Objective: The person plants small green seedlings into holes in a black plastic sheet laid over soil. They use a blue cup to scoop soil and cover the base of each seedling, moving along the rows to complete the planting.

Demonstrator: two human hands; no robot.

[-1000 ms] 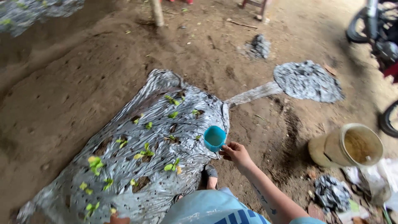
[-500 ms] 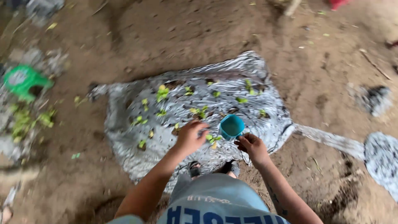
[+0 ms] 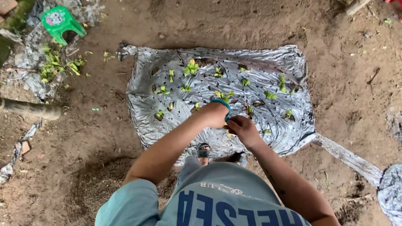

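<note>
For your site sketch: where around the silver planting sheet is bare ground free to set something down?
Bare soil lies beyond the silver sheet and right of it. Crowded: seedlings dot the sheet, and litter surrounds the green stool.

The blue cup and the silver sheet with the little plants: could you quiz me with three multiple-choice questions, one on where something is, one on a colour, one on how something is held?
1. Where does the green stool stand?
A. upper left, off the sheet
B. on the sheet's middle
C. beside the person's feet

2. What colour is the cup?
A. red
B. blue
C. white

3. How is the cup handled?
A. it lies alone on the soil
B. both hands are on it
C. it hangs from a post

Answers:
1. A, the stool stands on the soil beyond the silver sheet.
2. B, a blue rim shows past the left hand.
3. B, the left hand covers the cup and the right hand grips it from the side.
</note>
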